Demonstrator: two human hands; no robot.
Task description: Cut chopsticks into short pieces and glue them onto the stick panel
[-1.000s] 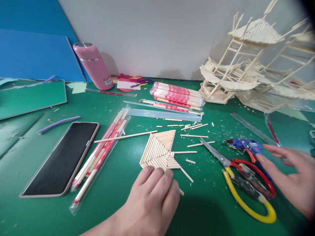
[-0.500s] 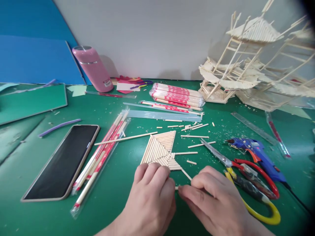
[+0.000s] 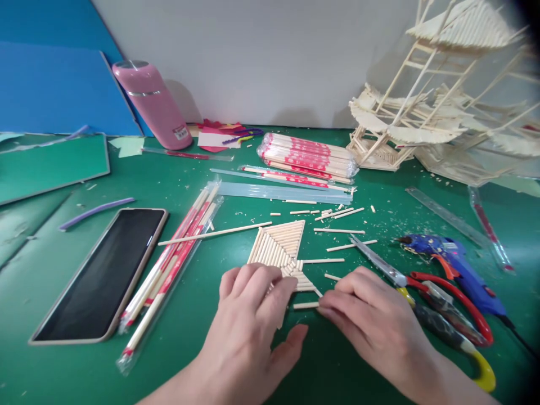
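Note:
A short wooden stick (image 3: 305,306) sticks out leftward from the pinched thumb and fingers of my right hand (image 3: 371,323). My left hand (image 3: 248,320) is spread, thumb apart from the fingers. Its fingertips reach over the near-left edge of a flat panel (image 3: 274,250) built of glued stick pieces and hide part of it. From the panel's right side one stick (image 3: 324,261) juts out, and another slants toward my right fingertips. Whether my left fingers touch the panel I cannot tell.
Scissors (image 3: 379,261) and a blue glue gun (image 3: 451,270) lie at right, yellow-handled pliers (image 3: 447,332) beside them. Wrapped chopsticks (image 3: 177,270) and a phone (image 3: 101,275) are at left. Behind stand a pink bottle (image 3: 154,107), a chopstick bundle (image 3: 307,154) and a stick-built tower (image 3: 396,124).
My left hand has opened from a closed grip and moved slightly left and up, away from the short stick. My right hand still holds that stick, slightly farther right. The view has shifted a little.

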